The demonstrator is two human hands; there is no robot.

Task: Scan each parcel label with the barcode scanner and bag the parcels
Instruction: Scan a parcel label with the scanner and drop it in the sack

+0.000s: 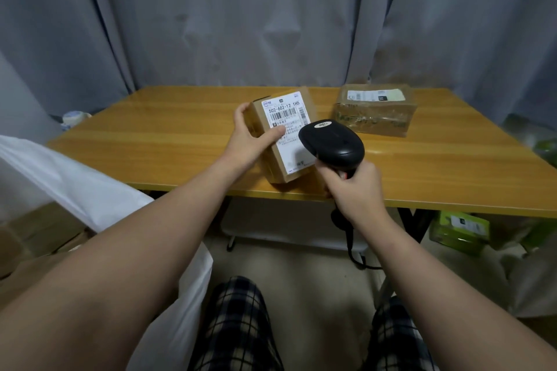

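At frame centre, the white label (290, 121) on the brown parcel (270, 159) reads "502-602-12 1H5" above a barcode (282, 114). Smaller print there, and the badge (323, 124) on the barcode scanner (336, 146), is too blurred to read.

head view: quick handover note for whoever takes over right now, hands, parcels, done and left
Left hand grips the labelled cardboard parcel at the wooden table's near edge, label up.
Right hand grips the black barcode scanner, head over the label.
Tape-wrapped parcel lies back right on the table, untouched.
White bag is at the left; its inside is hidden.
Done: nothing visibly bagged. Left: finish this scan, bag it, then scan and bag the other parcel.
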